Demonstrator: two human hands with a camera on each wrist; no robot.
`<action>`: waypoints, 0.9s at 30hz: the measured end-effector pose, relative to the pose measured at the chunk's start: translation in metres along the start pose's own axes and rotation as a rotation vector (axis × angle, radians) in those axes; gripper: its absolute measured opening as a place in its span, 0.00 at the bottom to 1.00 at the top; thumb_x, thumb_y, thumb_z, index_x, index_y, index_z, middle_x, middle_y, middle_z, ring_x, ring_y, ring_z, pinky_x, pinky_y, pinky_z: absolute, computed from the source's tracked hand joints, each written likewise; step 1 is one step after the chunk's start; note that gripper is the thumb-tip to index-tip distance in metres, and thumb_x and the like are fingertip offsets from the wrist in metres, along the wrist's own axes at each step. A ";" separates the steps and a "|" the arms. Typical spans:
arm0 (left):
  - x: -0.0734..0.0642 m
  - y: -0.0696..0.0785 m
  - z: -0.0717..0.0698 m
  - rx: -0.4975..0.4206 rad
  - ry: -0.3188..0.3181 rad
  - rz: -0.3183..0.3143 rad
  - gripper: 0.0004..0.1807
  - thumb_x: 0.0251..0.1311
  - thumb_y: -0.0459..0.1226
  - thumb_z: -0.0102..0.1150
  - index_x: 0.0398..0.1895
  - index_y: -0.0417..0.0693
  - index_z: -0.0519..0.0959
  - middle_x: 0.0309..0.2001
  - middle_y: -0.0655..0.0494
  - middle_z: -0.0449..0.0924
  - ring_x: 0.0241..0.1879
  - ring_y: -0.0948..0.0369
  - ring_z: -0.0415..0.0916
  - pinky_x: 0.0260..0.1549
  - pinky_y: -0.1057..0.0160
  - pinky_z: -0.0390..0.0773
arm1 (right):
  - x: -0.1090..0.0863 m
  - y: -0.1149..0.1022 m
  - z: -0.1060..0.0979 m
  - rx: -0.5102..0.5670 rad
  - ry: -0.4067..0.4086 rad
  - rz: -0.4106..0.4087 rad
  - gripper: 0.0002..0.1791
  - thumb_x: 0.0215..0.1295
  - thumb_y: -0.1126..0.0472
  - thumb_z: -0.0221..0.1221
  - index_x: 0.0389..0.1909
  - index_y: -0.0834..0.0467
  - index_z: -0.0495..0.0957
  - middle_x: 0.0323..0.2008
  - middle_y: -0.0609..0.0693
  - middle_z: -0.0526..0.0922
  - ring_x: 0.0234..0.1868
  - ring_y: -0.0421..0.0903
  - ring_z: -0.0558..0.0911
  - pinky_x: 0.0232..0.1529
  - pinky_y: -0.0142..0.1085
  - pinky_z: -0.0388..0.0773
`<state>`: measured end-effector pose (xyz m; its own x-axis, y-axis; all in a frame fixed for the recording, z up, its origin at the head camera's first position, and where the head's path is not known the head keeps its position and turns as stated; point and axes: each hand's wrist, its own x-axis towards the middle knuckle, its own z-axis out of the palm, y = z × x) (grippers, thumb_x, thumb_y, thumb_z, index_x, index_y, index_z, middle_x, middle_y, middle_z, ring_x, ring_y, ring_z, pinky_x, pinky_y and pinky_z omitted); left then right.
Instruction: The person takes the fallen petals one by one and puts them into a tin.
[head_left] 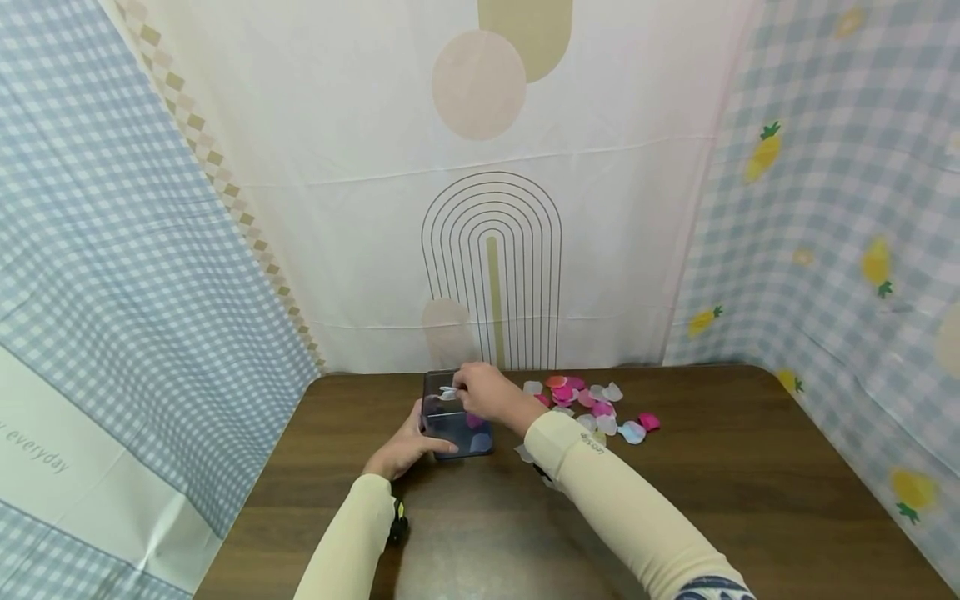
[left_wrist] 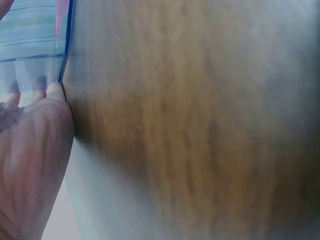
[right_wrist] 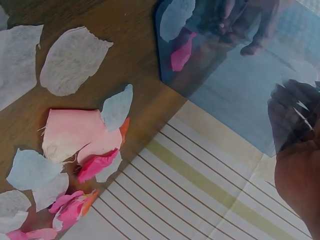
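A clear bluish plastic box (head_left: pixel 459 431) is at the back of the table, with a pink petal (right_wrist: pixel 181 52) and a pale petal (right_wrist: pixel 177 19) showing in it. My left hand (head_left: pixel 405 446) grips the box's left side, thumb along the front and fingers behind. In the left wrist view, fingertips show through the clear wall (left_wrist: pixel 30 70). My right hand (head_left: pixel 487 392) reaches over the box and pinches a whitish fabric petal (head_left: pixel 447 393) at its upper part. Through the clear plastic, the right wrist view shows those bent fingers (right_wrist: pixel 295 107).
Loose fabric petals, pink (head_left: pixel 602 408), white (head_left: pixel 587 422) and pale blue (head_left: pixel 632 432), lie scattered right of the box on the brown wooden table (head_left: pixel 712 467). A printed curtain (head_left: pixel 600 250) hangs right behind the table's back edge, with checked cloth on both sides.
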<state>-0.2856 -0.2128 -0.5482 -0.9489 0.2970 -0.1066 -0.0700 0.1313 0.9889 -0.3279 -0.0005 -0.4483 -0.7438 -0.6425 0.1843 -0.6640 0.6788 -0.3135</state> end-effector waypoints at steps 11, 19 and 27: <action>0.000 0.002 0.001 0.008 -0.011 -0.007 0.56 0.54 0.29 0.78 0.80 0.56 0.50 0.75 0.39 0.68 0.63 0.50 0.79 0.57 0.66 0.80 | 0.000 -0.001 0.000 0.036 -0.025 0.054 0.06 0.76 0.62 0.62 0.40 0.57 0.87 0.41 0.49 0.85 0.44 0.45 0.81 0.51 0.42 0.82; -0.001 0.003 0.003 0.016 -0.002 -0.019 0.59 0.54 0.29 0.78 0.83 0.54 0.49 0.76 0.42 0.67 0.67 0.48 0.75 0.58 0.67 0.78 | 0.000 -0.003 0.001 0.055 -0.046 0.085 0.06 0.77 0.62 0.61 0.45 0.58 0.86 0.45 0.51 0.85 0.50 0.49 0.82 0.56 0.44 0.83; -0.001 0.002 0.000 -0.003 -0.002 -0.020 0.62 0.52 0.29 0.79 0.84 0.50 0.46 0.74 0.40 0.69 0.67 0.48 0.75 0.58 0.67 0.78 | 0.000 -0.006 0.000 0.031 -0.040 0.074 0.06 0.76 0.63 0.61 0.45 0.57 0.87 0.46 0.51 0.86 0.52 0.49 0.84 0.57 0.44 0.83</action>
<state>-0.2852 -0.2126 -0.5463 -0.9466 0.2967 -0.1264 -0.0896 0.1344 0.9869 -0.3242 -0.0048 -0.4467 -0.7869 -0.6048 0.1227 -0.6041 0.7142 -0.3535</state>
